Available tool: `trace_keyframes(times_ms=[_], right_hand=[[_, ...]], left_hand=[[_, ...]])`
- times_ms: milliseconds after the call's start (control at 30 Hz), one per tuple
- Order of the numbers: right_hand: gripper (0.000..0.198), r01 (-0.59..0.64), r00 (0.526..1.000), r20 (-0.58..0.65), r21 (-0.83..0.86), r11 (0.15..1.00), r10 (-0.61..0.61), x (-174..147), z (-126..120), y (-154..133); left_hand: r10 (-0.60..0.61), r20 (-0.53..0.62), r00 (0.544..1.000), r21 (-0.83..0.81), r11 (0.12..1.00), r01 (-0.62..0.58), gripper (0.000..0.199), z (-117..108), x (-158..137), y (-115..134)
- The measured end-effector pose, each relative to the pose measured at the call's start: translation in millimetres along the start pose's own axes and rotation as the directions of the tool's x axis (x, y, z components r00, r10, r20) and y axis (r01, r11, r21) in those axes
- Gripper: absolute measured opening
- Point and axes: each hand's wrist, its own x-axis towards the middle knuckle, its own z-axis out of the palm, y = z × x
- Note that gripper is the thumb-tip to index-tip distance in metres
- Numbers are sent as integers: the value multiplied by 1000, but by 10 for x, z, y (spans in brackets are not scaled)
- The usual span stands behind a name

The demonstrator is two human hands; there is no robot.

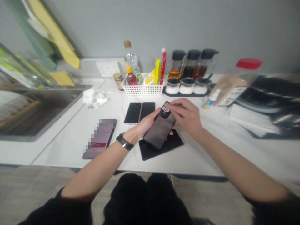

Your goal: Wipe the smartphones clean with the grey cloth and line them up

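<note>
My left hand (148,122), with a watch (125,141) on the wrist, is closed round a dark grey smartphone (159,130). Its back, with a round camera bump, faces up. The fingers of my right hand (186,112) are closed on a small white wipe (165,109), pressed against the phone at its camera end. Below the held phone lies a black tablet (174,142), partly covered from view. Two dark phones (132,113) lie side by side just beyond my left hand. Another phone (103,139), its screen lit and partly pixelated, rests left of my left forearm.
Crumpled white tissues (95,98) lie by the sink (47,131) at left. Along the wall stand a white basket (142,90) of bottles and packets, and a rack of seasoning jars (187,86). A spray bottle (211,99) and a red-lidded jar (234,82) are at right.
</note>
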Motion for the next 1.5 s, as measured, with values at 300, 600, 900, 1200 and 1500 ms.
trace_keyframes(times_ms=[300, 600, 900, 1200, 1500], right_hand=[[30, 351, 902, 226, 114, 929, -369, -53, 64, -363], [17, 310, 927, 174, 141, 940, -332, -60, 123, -429], [32, 177, 927, 282, 256, 950, -248, 38, -65, -90], [27, 208, 926, 260, 251, 945, -272, 30, 3, -309], [29, 108, 977, 162, 171, 979, -136, 71, -124, 175]], left_hand=[[279, -238, 930, -79, 949, -305, 40, 10, 48, 43], [224, -239, 945, -59, 968, -244, 44, 58, 45, -8], [229, -244, 942, -136, 954, -267, 53, 43, 18, 102], [204, -171, 964, -218, 946, -239, 53, 14, 47, 48], [87, -94, 992, -181, 978, -103, 54, -6, 0, 96]])
